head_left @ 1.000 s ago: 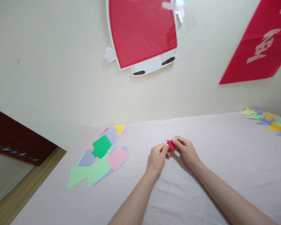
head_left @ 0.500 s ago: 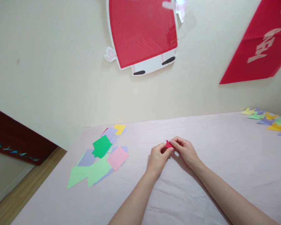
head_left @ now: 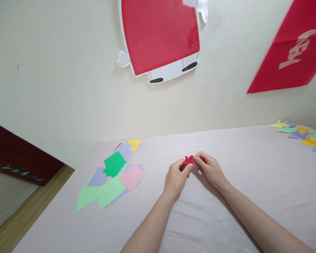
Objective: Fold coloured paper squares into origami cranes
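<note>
Both hands meet over the middle of a pale pink surface (head_left: 205,218). My left hand (head_left: 177,176) and my right hand (head_left: 210,168) pinch a small folded red paper piece (head_left: 188,160) between their fingertips, left from the left side, right from the right. The fingers of both hands are curled in a pinch. The red piece is held just above the surface, partly hidden by the fingers.
A loose pile of coloured paper sheets (head_left: 112,175) in green, pink, lilac and yellow lies to the left. Several folded paper shapes (head_left: 302,135) sit at the far right edge. Wall behind carries a red cartoon cut-out (head_left: 160,38) and a red banner (head_left: 292,52). Wooden floor (head_left: 21,218) at lower left.
The red paper piece has been turned and lifted slightly between the fingertips; a pointed tip now shows to the left. Both hands stay in nearly the same place.
</note>
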### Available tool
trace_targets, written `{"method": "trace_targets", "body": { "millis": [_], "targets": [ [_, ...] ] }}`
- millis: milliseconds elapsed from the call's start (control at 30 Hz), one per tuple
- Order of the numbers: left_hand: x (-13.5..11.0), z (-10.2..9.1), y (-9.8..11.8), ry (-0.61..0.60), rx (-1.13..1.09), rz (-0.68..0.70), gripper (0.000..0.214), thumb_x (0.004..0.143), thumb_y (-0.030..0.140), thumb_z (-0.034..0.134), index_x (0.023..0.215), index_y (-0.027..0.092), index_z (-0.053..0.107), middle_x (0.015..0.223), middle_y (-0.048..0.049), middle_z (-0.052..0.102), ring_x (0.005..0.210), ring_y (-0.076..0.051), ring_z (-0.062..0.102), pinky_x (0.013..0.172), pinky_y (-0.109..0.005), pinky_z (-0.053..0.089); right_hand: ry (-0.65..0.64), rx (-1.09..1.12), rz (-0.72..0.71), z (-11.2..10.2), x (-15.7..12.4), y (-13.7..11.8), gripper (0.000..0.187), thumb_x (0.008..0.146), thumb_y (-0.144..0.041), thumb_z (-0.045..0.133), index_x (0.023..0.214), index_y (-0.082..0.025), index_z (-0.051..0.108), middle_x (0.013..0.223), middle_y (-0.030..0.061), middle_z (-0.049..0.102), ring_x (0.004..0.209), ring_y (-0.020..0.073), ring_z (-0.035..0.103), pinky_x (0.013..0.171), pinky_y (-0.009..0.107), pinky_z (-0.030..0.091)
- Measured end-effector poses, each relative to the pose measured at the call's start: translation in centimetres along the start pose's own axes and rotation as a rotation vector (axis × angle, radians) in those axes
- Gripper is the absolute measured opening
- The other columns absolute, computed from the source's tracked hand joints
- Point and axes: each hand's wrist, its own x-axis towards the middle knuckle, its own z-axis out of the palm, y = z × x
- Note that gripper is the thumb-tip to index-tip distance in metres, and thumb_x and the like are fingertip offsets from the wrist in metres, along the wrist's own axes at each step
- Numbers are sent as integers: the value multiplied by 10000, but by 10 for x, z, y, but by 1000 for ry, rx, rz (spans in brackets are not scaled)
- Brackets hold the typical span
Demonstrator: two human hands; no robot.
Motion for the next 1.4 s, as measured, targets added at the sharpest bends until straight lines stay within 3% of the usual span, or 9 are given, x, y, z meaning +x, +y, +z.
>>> {"method": "trace_targets", "body": {
  "millis": [167,400,567,733,933,1133,1300,1400],
  "targets": [
    [2,-2,1,-18,-36,23,248,847,408,599,756,178,603,628,32,550,583,-113,486,573,-221,377,44,-53,-16,1,1,-2,430,826,-579,586,633,-197,545,553,-37,468,533,125,414,533,270,347],
    [5,-6,1,-19,-86,50,244,866,398,584,837,161,636,724,-2,617,667,-135,548,635,-231,417,-3,87,-91,2,0,-1,245,795,-443,674,793,-203,625,759,7,631,711,166,564,693,300,453],
    [7,-7,4,-48,-128,39,269,848,415,607,863,149,647,749,-12,612,678,-136,539,641,-230,421,-39,96,-129,3,0,-3,196,848,-376,613,823,-188,659,815,23,657,799,175,581,774,307,445],
    [7,-8,8,-74,-138,6,305,787,438,673,888,151,691,793,-23,657,744,-165,585,681,-242,458,-43,138,-100,0,2,-2,222,819,-413,625,788,-193,628,756,3,635,742,159,562,742,295,448],
    [9,-11,5,-112,-86,35,297,829,427,649,946,161,713,849,-24,673,815,-175,588,763,-253,455,-107,178,-56,1,3,3,258,766,-448,683,771,-201,612,734,-4,627,681,151,560,670,288,458],
    [11,-13,6,-84,-16,41,332,834,480,626,882,158,692,790,-10,640,740,-155,554,681,-229,431,21,-175,-333,-5,3,-3,65,829,-228,632,772,-202,651,732,-6,566,691,148,505,656,279,398],
    [9,-11,17,-17,10,51,456,862,585,527,765,159,656,693,-14,595,651,-152,507,634,-246,428,53,-424,-441,-9,3,-10,114,828,-140,643,755,-222,616,741,-7,564,754,166,522,721,290,403],
    [7,-7,24,-39,-3,20,333,778,504,649,775,170,657,719,-12,625,682,-159,540,659,-249,447,41,-503,-442,-8,1,-12,116,823,-133,651,759,-219,608,766,-1,586,780,168,534,729,282,408]
  ]
}}
